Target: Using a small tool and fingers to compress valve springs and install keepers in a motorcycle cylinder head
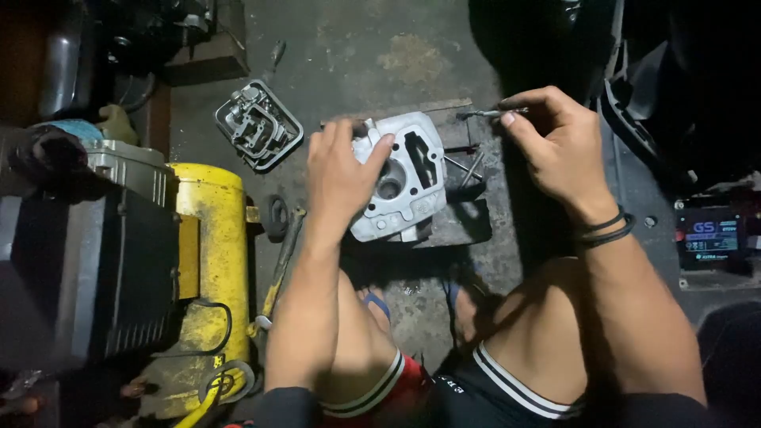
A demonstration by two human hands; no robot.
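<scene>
A stained grey concrete floor (357,47) fills the frame, dimly lit, with dark shapes crowding its edges. At the centre of the frame, on a flat grey slab (464,226) laid on that floor, sits a pale cast-aluminium engine cylinder head (404,178) with a round bore and a dark rectangular opening in its upper face. The left hand (341,174) rests on top of its left side, fingers curled over the upper edge and the thumb pressed against the face near the bore, so the hand grips the casting. To the right, in the upper centre-right of the frame, the right hand (559,147) pinches a thin metal rod-like tool (491,113) between thumb and forefinger, the other fingers folded loosely; the tool points left, its tip just above the casting's upper right corner. Black bands (606,228) circle that wrist. A few slim metal pins (468,168) lie on the slab just right of the casting.

Further left, in the upper left-centre, a grey metal engine cover (259,125) lies on the floor. Below it a dark rubber ring (277,215) and a long-handled tool (281,261) lie beside a yellow cylindrical tank (210,238), next to a black boxy machine (87,277) at the left edge. At the right edge stands a small black battery (707,236). The person's bare knees and striped shorts (491,388) fill the bottom.
</scene>
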